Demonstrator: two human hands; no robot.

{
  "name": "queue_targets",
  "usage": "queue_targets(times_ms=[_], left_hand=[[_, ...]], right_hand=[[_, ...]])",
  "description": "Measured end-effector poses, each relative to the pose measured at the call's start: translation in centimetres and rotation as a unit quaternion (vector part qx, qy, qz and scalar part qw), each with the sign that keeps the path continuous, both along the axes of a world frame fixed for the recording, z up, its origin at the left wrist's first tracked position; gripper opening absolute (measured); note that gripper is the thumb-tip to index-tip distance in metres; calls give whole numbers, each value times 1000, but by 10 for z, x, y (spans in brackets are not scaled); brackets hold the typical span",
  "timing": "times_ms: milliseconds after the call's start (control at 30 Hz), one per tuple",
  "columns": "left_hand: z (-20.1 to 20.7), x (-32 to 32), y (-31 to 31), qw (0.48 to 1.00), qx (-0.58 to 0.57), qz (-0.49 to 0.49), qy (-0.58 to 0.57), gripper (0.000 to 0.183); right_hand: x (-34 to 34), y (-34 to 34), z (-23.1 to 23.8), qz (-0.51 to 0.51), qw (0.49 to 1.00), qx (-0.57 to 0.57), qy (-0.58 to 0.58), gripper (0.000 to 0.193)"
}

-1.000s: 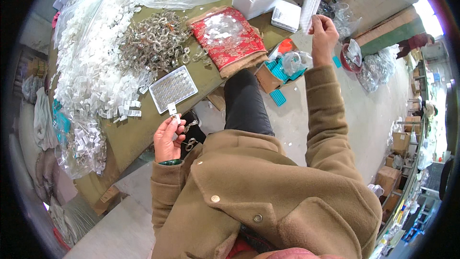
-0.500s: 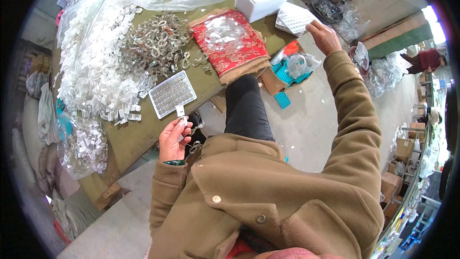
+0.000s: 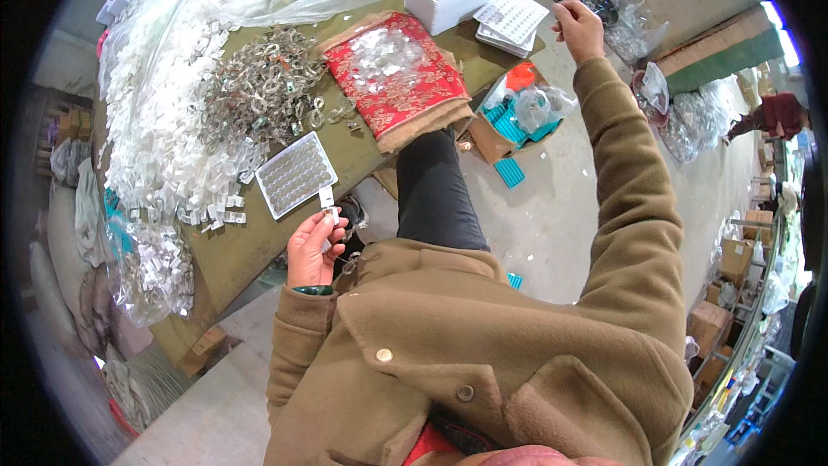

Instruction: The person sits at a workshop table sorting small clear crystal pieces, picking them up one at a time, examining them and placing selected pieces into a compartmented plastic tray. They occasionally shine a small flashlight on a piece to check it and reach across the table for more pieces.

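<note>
A green table (image 3: 233, 259) stands on a gray floor (image 3: 552, 242). A pile of clear rings (image 3: 263, 82) sits between white tags (image 3: 164, 112) and a red cloth (image 3: 397, 95). The left hand (image 3: 312, 252) pinches a little white card (image 3: 326, 198) (just beside a white tray (image 3: 296, 174)). The right hand (image 3: 581, 30) has fingers curled together near flat trays (image 3: 511, 15); I can't tell if they hold anything.

I note bare table (image 3: 355, 148), passable, between white tray (image 3: 296, 174) and red cloth (image 3: 416, 93). Tangled loops (image 3: 266, 82) block tray's far side; white pieces (image 3: 164, 121), its left. Low tray stack (image 3: 512, 19) just left of right hand (image 3: 580, 30).
</note>
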State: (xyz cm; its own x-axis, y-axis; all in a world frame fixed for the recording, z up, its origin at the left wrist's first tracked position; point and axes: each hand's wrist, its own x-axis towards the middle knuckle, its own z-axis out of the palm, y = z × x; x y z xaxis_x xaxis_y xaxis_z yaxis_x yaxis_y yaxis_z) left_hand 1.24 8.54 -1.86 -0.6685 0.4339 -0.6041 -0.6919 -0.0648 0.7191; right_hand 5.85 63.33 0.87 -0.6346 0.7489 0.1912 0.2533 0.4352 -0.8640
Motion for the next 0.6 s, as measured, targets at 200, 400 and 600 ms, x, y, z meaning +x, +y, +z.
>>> queue_targets(times_ms=[200, 400, 600], left_hand=[[0, 3, 3, 1000, 2, -19, -9, 25], [0, 7, 7, 1000, -9, -22, -12, 25], [1, 9, 5, 1000, -20, -6, -6, 25]], right_hand=[[28, -29, -41, -56, 897, -423, 117, 33], [-3, -52, -43, -69, 949, -258, -171, 67], [-7, -61, -41, -76, 951, -274, -124, 62]])
